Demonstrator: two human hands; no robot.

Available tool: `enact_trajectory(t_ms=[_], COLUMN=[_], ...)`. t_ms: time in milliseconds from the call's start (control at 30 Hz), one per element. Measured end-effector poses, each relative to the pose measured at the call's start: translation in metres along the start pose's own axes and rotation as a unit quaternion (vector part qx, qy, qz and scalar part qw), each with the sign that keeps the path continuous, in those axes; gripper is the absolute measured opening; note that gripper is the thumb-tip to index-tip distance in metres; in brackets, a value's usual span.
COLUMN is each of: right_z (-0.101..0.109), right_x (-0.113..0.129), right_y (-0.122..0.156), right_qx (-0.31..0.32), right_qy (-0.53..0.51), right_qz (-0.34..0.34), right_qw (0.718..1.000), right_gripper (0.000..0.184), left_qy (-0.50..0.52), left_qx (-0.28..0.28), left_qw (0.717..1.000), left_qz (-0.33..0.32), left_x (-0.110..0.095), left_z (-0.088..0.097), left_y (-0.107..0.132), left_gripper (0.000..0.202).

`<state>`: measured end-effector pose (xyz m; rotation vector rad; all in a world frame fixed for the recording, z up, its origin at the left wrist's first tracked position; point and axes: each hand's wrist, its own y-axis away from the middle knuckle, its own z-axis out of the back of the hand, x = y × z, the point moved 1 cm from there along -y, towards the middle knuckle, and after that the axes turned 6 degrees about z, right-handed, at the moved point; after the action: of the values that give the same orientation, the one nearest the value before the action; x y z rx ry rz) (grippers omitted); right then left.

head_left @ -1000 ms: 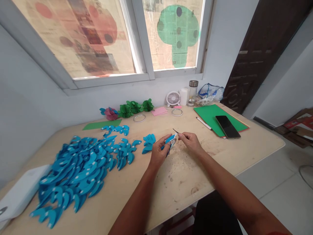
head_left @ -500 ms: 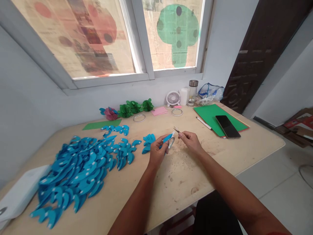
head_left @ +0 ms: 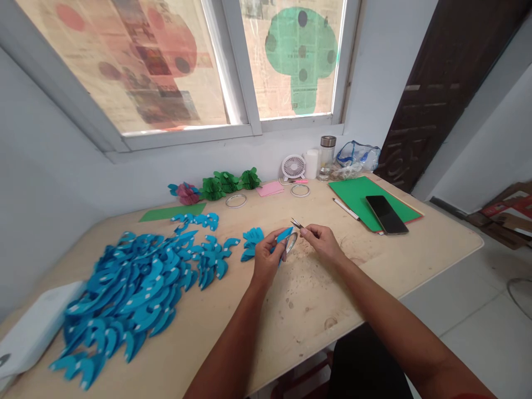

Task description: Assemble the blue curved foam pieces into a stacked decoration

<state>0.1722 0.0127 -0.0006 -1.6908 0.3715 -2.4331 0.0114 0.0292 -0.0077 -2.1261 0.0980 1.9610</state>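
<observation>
Over the middle of the table my left hand (head_left: 268,255) is closed on a folded blue paper piece (head_left: 285,234) and a narrow roll of tape (head_left: 292,243). My right hand (head_left: 322,241) pinches small dark pointed scissors (head_left: 296,224), their tips apart and close to the paper's upper end. The fingers cover the scissors' handles. Just left of my left hand lies a small stack of blue paper pieces (head_left: 252,242). A large heap of curved blue paper pieces with white patches (head_left: 141,277) spreads over the table's left side.
Along the back wall stand green paper flowers (head_left: 226,184), a small white fan (head_left: 293,167) and a glass bottle (head_left: 327,158). Two more tape rolls lie near them. To the right are a pen (head_left: 346,209), green sheets (head_left: 353,194) and a phone (head_left: 386,214). A white box (head_left: 37,327) sits front left.
The scissors have shifted slightly left and down, and their tips now show apart. The white strip at the blue paper's tip no longer shows. My left hand has stayed nearly still.
</observation>
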Motion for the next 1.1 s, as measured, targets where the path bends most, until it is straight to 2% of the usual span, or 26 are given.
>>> enact_trajectory(t_ms=[300, 500, 800, 1100], right_z=[0.001, -0.001, 0.0, -0.001], right_x=[-0.002, -0.002, -0.002, -0.002], right_y=[0.0, 0.0, 0.0, 0.0], right_qx=[-0.005, 0.006, 0.012, 0.021], right_qy=[-0.015, -0.02, -0.015, -0.004], right_qz=[-0.007, -0.013, -0.001, 0.013], right_qw=[1.0, 1.0, 1.0, 1.0], right_gripper=[0.04, 0.042, 0.041, 0.043], left_qy=[0.045, 0.033, 0.03, -0.018], left_qx=[-0.044, 0.0, 0.004, 0.023], left_qw=[0.998, 0.999, 0.999, 0.999], left_qz=[-0.004, 0.006, 0.013, 0.014], left_x=[-0.003, -0.004, -0.004, -0.011], left_z=[0.006, 0.004, 0.003, -0.003], left_y=[0.0, 0.001, 0.001, 0.005], left_gripper=[0.041, 0.044, 0.043, 0.032])
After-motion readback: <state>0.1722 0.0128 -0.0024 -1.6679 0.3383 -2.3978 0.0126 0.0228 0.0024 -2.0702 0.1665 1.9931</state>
